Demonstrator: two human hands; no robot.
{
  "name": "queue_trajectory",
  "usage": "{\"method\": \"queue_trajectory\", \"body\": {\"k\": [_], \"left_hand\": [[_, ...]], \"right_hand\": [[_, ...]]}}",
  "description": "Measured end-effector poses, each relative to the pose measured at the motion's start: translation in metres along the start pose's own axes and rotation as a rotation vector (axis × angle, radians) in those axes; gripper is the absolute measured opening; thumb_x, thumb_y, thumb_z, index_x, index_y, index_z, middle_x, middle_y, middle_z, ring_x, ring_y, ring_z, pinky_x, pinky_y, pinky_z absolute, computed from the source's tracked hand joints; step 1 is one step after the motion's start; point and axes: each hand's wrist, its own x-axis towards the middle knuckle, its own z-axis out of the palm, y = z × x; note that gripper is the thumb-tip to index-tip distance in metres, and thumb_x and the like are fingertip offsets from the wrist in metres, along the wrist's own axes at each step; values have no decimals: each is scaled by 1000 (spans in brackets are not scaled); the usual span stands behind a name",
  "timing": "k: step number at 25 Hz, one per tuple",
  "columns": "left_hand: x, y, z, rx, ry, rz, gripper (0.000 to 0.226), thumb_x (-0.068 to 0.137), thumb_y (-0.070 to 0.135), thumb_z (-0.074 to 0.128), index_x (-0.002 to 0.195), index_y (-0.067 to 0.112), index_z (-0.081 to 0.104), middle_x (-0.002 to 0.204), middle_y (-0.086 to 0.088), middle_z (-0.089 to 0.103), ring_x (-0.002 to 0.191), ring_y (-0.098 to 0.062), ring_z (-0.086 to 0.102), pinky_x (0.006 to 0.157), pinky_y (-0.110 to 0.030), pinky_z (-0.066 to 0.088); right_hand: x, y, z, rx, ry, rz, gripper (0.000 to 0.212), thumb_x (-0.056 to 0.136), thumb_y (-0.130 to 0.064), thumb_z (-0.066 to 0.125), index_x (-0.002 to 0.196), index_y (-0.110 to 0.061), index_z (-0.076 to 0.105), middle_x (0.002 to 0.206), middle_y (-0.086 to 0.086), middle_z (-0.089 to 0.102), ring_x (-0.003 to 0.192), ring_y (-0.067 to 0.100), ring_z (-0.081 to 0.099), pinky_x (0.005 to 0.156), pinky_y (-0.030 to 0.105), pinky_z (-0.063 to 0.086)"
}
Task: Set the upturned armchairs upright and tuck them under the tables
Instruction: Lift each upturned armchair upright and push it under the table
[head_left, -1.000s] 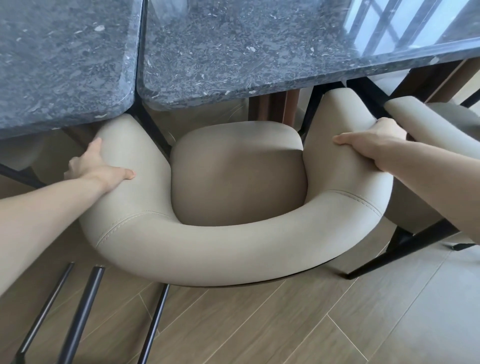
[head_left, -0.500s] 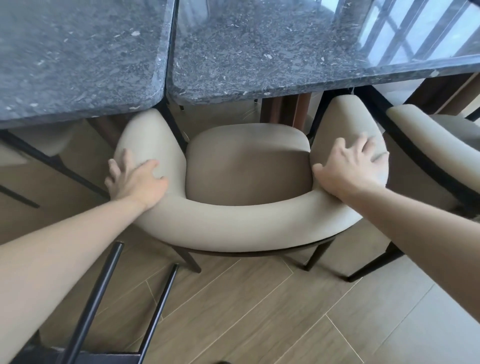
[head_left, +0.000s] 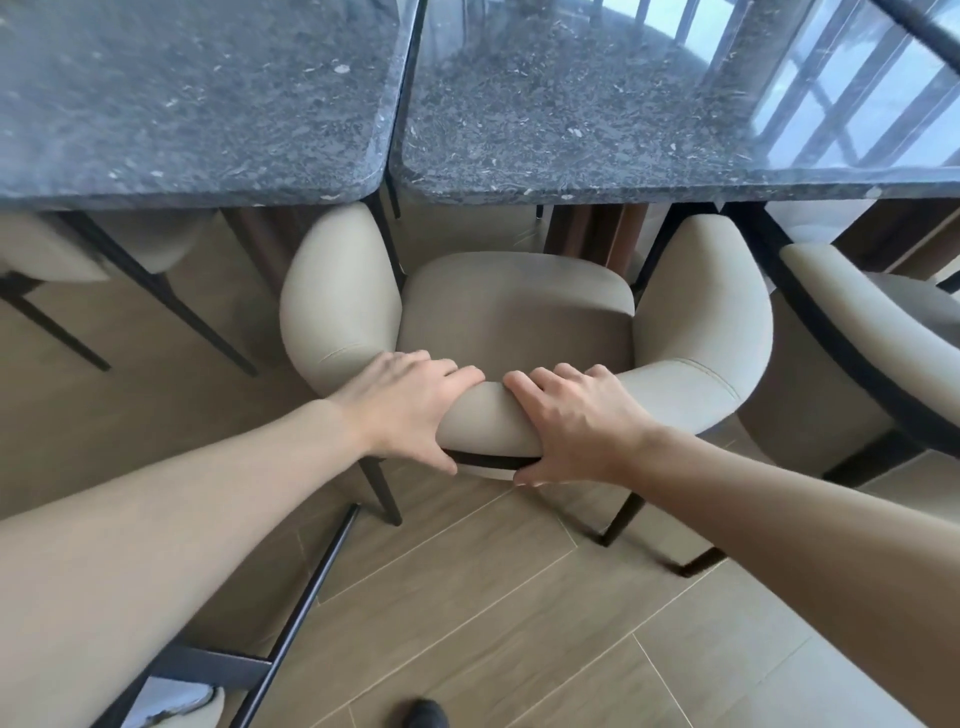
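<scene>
At centre of head view, beige armchair (head_left: 514, 312) standing upright, front tucking under two dark stone benches (head_left: 208, 104). Left hand (head_left: 410, 405) and right hand (head_left: 576, 421) wrapping closed over backrest middle, fingers curling over top, thumbs underneath, forearms extending forward. Half second ago both hands lying flat on armrests; now sitting together on backrest.

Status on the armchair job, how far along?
Done: the middle armchair stands upright, arm tips just under the two stone tables; neighbouring chairs on the left and right also sit at the tables.
In hand: left hand and right hand grip its backrest.
Left: most of the seat is out from under; black legs at lower left suggest another chair to right.
</scene>
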Motion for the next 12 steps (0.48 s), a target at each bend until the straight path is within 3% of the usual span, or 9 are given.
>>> {"method": "queue_trajectory", "body": {"k": [6,12], "left_hand": [[0,6,-10,36,-31,-35,85,61,76,72,128,30,46,105,8,66,95,-28,67,75,-36,49],[0,16,-11,57,-30,-30,83,61,76,72,125,29,47,103,7,66,93,-29,67,67,-34,40]], "right_hand": [[-1,1,1,18,-3,-8,81,62,-70,70,120,-22,40,99,-4,55,91,24,56,66,35,37],[-10,5,-3,20,-44,-9,83,62,-71,71,123,-23,40,102,-4,55,94,24,57,68,36,42]]}}
